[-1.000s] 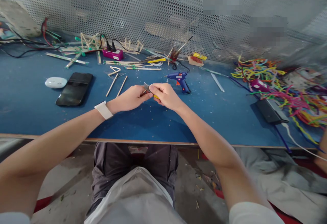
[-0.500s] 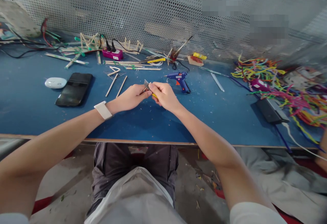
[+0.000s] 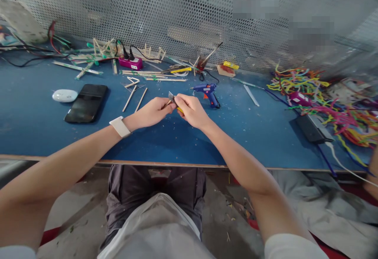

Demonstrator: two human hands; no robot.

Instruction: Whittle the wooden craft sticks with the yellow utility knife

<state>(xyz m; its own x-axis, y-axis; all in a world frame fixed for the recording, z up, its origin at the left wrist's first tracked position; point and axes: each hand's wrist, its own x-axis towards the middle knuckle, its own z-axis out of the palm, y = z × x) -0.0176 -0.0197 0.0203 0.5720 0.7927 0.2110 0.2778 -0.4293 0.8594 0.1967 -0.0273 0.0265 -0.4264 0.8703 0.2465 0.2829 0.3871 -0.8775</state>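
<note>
My right hand [image 3: 191, 109] is closed round a yellow utility knife [image 3: 180, 110], its metal blade pointing up and left. Close against it, my left hand [image 3: 155, 111] pinches a thin wooden stick [image 3: 168, 103], mostly hidden by the fingers. The blade lies by the stick; whether it touches the wood I cannot tell. Both hands are just above the blue table [image 3: 165, 145]. Two loose wooden sticks [image 3: 141, 99] lie left of my hands, below a small triangle of sticks [image 3: 132, 81]. A blue glue gun [image 3: 208, 91] rests to the right.
A white mouse [image 3: 64, 95] and a black phone [image 3: 86, 103] lie at left. Behind are a purple power strip [image 3: 130, 62], several sticks and another yellow cutter [image 3: 181, 70]. Coloured pipe cleaners [image 3: 298, 80] and a dark power bank [image 3: 313, 128] lie at right, near another person's arm [image 3: 371, 172].
My right hand and the knife have shifted slightly to the right and up. My left hand stays nearly in place, still holding the stick.
</note>
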